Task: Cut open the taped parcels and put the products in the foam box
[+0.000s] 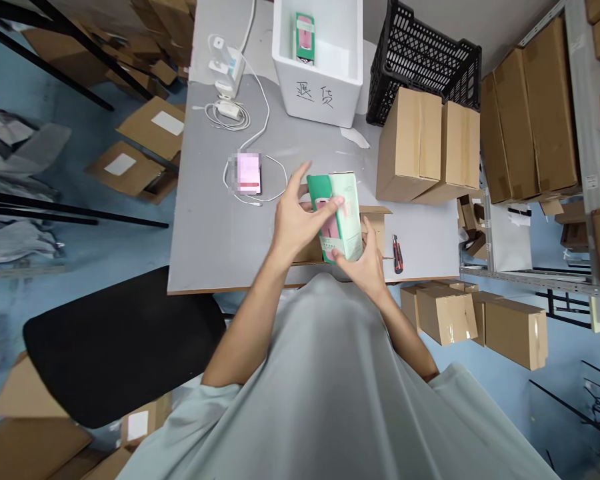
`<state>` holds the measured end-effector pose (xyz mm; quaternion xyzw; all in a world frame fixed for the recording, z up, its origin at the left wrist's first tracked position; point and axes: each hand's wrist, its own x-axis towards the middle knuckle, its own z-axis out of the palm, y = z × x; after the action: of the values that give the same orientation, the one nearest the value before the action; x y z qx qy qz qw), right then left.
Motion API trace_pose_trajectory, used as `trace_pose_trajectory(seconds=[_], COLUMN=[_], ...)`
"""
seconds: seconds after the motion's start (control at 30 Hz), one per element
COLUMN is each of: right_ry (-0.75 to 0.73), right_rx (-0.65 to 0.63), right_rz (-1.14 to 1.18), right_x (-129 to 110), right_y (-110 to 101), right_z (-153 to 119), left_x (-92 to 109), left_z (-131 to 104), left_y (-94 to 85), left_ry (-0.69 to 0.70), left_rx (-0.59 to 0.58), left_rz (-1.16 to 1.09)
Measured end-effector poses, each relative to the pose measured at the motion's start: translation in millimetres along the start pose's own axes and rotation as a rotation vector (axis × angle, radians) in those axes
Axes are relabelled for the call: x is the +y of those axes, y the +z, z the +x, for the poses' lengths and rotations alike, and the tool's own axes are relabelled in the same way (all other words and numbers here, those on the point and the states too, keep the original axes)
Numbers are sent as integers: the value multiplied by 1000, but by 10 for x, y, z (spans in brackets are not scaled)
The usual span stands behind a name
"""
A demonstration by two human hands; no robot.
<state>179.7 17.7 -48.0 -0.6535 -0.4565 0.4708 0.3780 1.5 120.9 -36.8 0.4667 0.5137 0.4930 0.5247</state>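
A green and white printed carton (349, 223) with a pink picture is held up in front of me, slightly tilted. My left hand (300, 223) grips it from the left, thumb across its face and index finger stretched away from it. At the lower right edge, my right hand (364, 267) grips the same carton, thumb in front. Beneath the hands lies a brown cardboard box (377, 227), mostly hidden. A red and black utility knife (397, 255) rests on the table just right of my right hand.
On the grey table (210, 247) lie a phone (249, 173) and white cables. A white bin (315, 100) holds a similar green carton (305, 39). Two closed brown boxes (409, 143) stand by a black crate (430, 57). A black chair (125, 340) is at left.
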Motion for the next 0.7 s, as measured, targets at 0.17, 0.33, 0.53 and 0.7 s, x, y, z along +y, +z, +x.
trace_pose_trajectory(seconds=[0.17,0.33,0.53,0.7], right_ry=[70,191,221,121], right_rx=[-185,-285,-324,-197], right_rz=[307,413,404,224], right_x=[39,59,70,35], right_y=[-49,-58,-75,-116], right_z=[56,17,46,74], left_x=[-14,-114,-191,-208], left_z=[68,88,100,128], left_y=[-143,-162,-112,-102], left_ry=[-109,-216,-190,-122], left_rx=[-132,-219,-145,-58], left_rz=[-125,-148,-104,-20])
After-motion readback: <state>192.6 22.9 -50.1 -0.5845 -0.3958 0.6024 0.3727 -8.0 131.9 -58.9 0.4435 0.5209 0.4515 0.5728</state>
